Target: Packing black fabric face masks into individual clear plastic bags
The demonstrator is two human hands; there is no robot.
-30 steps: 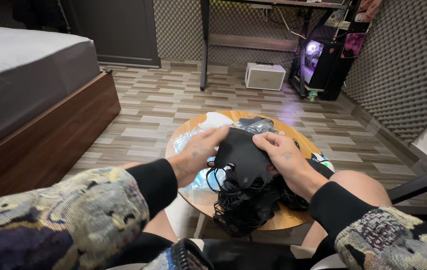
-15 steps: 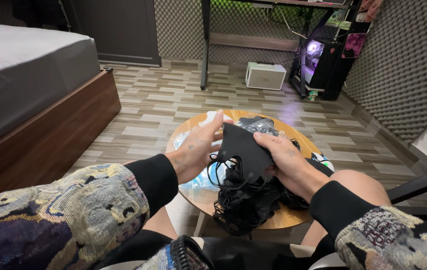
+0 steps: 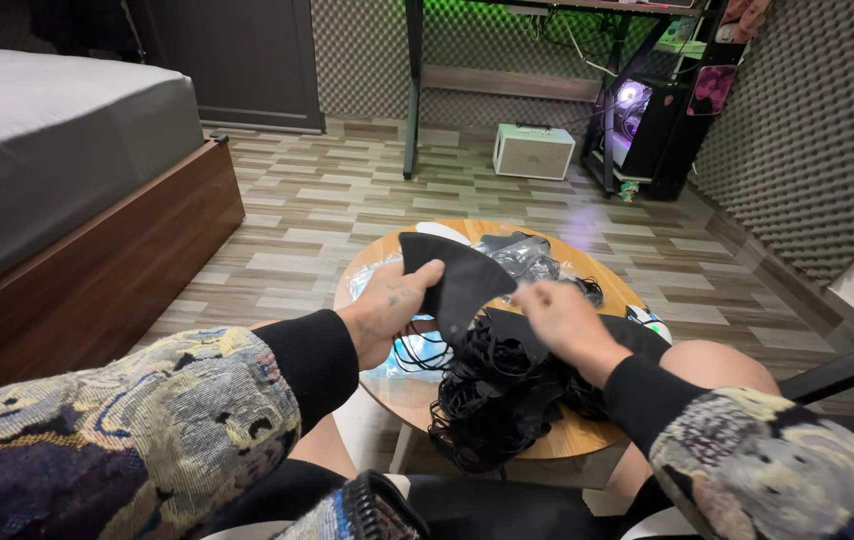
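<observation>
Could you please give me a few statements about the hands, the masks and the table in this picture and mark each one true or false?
1. The left hand holds a black mask lifted above the table. True.
2. The right hand rests on the bed. False: it hovers over the heap of black masks on the table.
3. The round wooden table bears the heap. True.
4. The held mask is white. False: it is black.
5. A white box stands on the floor beyond the table. True.
</observation>
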